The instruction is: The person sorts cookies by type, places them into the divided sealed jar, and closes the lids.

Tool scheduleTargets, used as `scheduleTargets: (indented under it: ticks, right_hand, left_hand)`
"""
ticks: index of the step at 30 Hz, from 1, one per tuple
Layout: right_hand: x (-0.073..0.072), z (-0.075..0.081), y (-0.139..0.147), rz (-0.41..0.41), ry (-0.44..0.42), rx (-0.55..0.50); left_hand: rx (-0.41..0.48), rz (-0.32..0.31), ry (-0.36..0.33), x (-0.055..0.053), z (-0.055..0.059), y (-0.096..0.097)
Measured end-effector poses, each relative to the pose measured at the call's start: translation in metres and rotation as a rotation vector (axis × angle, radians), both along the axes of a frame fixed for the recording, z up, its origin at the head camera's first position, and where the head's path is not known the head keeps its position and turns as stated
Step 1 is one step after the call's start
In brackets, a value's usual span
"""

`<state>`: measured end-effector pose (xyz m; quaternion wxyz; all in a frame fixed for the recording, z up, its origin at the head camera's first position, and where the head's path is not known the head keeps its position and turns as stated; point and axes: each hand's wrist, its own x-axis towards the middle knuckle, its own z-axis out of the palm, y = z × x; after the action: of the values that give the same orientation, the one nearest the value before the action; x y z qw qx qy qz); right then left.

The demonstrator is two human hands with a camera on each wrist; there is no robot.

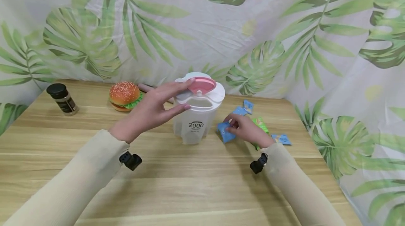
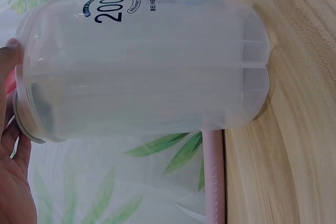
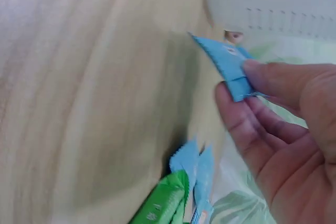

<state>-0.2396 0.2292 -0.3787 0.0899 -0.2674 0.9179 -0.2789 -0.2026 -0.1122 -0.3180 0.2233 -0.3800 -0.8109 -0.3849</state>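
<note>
A tall translucent plastic storage container point(image 1: 196, 124) marked "2000" stands upright on the table, its white lid bearing a raised pink flap point(image 1: 204, 84) over an opening. My left hand point(image 1: 155, 103) grips the lid from the left side, thumb at the front rim and a finger at the flap; in the left wrist view, fingers point(image 2: 21, 156) reach around the lid's edge. Between thumb and fingers, my right hand point(image 1: 248, 129) pinches a small blue snack packet point(image 3: 226, 61), held just right of the container. The packet's contents are hidden.
More blue packets point(image 1: 248, 106) and a green packet point(image 1: 261, 126) lie right of the container, with another blue packet point(image 1: 284, 139) beyond my right wrist. Leftward are a toy-like burger point(image 1: 124, 94) and a black-capped seasoning jar point(image 1: 63, 99). A pinkish rod point(image 2: 213, 177) lies behind the container.
</note>
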Motion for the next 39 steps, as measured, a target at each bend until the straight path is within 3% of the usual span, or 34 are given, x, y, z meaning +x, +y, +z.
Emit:
scheduleTargets:
  ticks: [8, 11, 15, 19, 24, 29, 39]
  right_hand:
    - [0.002, 0.036, 0.009, -0.235, 0.057, -0.364]
    - [0.007, 0.056, 0.009, -0.251, 0.121, -0.505]
    - [0.013, 0.08, 0.0, -0.214, 0.228, -0.663]
    - [0.023, 0.099, -0.017, -0.169, 0.305, -0.749]
    - [0.035, 0.108, -0.042, -0.062, 0.38, -0.737]
    - [0.037, 0.107, -0.065, 0.04, 0.432, -0.692]
    - [0.038, 0.094, -0.082, 0.123, 0.466, -0.536]
  left_hand:
    - [-0.004, 0.014, 0.001, 0.0, 0.0, -0.002]
    - [-0.003, 0.011, -0.001, 0.0, 0.0, -0.001]
    - [-0.004, 0.013, 0.0, -0.001, 0.001, -0.001]
    - [-0.013, 0.016, 0.005, -0.002, 0.001, -0.001]
    - [-0.023, 0.013, -0.001, -0.001, 0.001, -0.001]
    - [-0.032, 0.011, -0.018, 0.0, 0.001, -0.002]
    - [-0.028, -0.01, 0.006, 0.001, 0.004, -0.002]
